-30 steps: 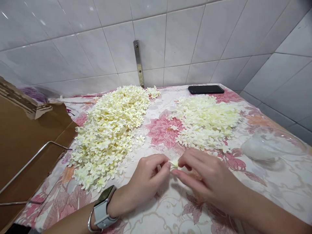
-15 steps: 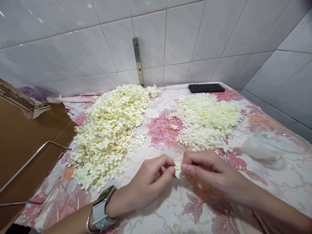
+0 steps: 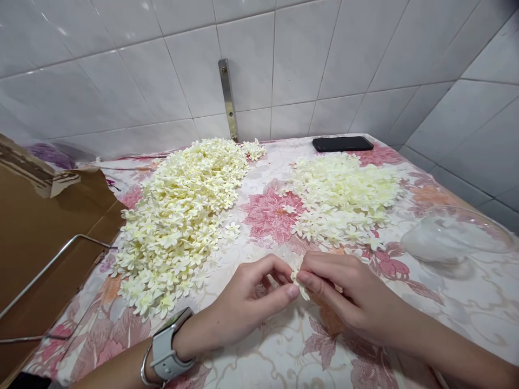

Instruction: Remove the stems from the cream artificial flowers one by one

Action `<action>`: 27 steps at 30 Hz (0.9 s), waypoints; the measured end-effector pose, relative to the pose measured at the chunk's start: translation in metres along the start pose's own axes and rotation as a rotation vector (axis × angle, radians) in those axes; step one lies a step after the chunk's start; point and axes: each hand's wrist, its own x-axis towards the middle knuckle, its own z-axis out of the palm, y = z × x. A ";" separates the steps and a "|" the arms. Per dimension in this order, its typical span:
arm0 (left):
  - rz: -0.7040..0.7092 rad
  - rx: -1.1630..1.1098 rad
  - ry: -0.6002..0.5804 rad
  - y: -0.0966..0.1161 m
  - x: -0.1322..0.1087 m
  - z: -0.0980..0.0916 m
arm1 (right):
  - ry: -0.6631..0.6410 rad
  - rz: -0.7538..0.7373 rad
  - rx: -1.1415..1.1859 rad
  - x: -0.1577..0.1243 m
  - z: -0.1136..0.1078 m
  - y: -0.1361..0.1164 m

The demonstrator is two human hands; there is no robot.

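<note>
My left hand (image 3: 247, 302) and my right hand (image 3: 348, 294) meet at the near middle of the table, fingertips pinched together on one small cream fabric flower (image 3: 299, 281). Most of that flower is hidden between the fingers. A large heap of cream flowers (image 3: 182, 216) lies to the left, beyond my left hand. A second, flatter heap of cream flowers (image 3: 344, 200) lies just beyond my right hand. A grey smartwatch (image 3: 164, 346) sits on my left wrist.
A floral tablecloth (image 3: 267, 351) covers the table. A black phone (image 3: 343, 143) lies at the far edge by the tiled wall. A clear glass bowl (image 3: 454, 237) stands at the right. A brown cardboard box (image 3: 36, 227) with a metal wire handle (image 3: 52, 265) stands at the left.
Both hands have stayed pinched on the flower, turning it between the fingertips. The view has tilted slightly; the heaps have not moved.
</note>
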 end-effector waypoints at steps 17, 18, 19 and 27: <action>-0.037 -0.143 0.053 -0.008 0.005 -0.001 | 0.095 -0.087 -0.035 0.001 0.000 -0.002; -0.041 -0.140 0.047 -0.007 0.005 -0.001 | 0.093 -0.079 -0.022 0.001 -0.001 -0.003; -0.051 -0.142 0.046 -0.006 0.005 0.000 | 0.085 -0.058 0.002 0.001 -0.002 -0.003; -0.138 -0.298 0.149 -0.007 0.008 0.001 | 0.027 0.189 0.297 0.002 -0.007 -0.004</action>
